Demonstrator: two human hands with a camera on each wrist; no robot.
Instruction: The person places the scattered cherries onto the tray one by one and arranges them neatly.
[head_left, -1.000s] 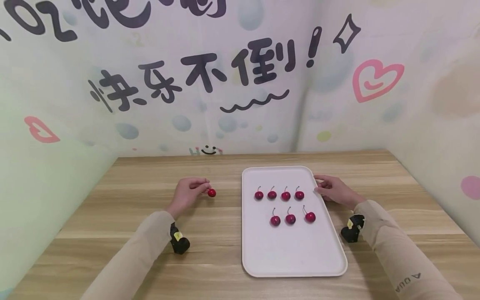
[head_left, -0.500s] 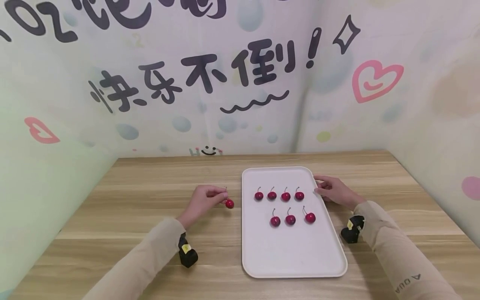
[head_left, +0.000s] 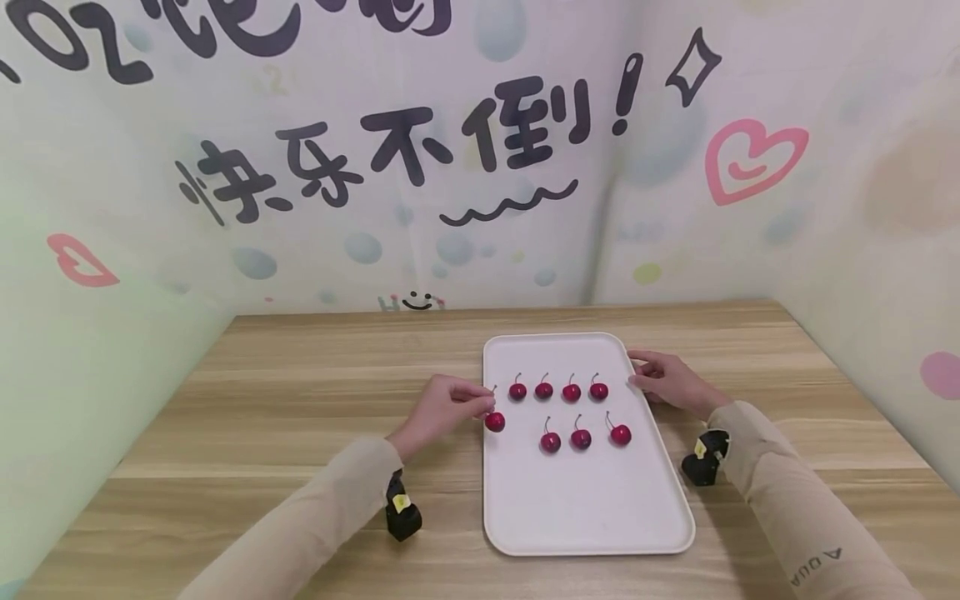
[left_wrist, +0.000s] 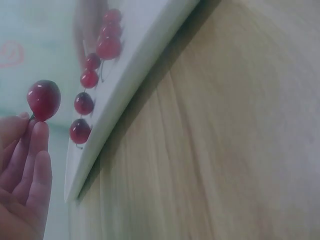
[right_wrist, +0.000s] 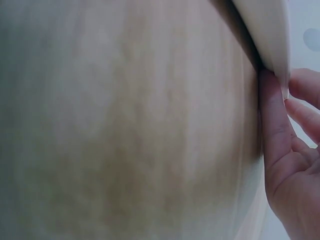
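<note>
Between thumb and fingertips my left hand pinches a red cherry by its stem. That cherry hangs over the left rim of a white tray. In the left wrist view the held cherry is round and glossy, with the stem running into the fingers. My right hand grips the tray's right edge near its far corner. The right wrist view shows the tray rim between the thumb and fingers. On the tray lie a back row of cherries and a front row of three cherries, stems pointing away.
The tray lies on a wood-grain table. A printed white wall sheet rises behind the table, with more wall at both sides. A black wrist camera hangs below the left sleeve, another wrist camera below the right.
My left hand has carried the cherry rightward and slightly nearer, from over the table to the tray's left rim. My right hand and the tray have stayed in place.
</note>
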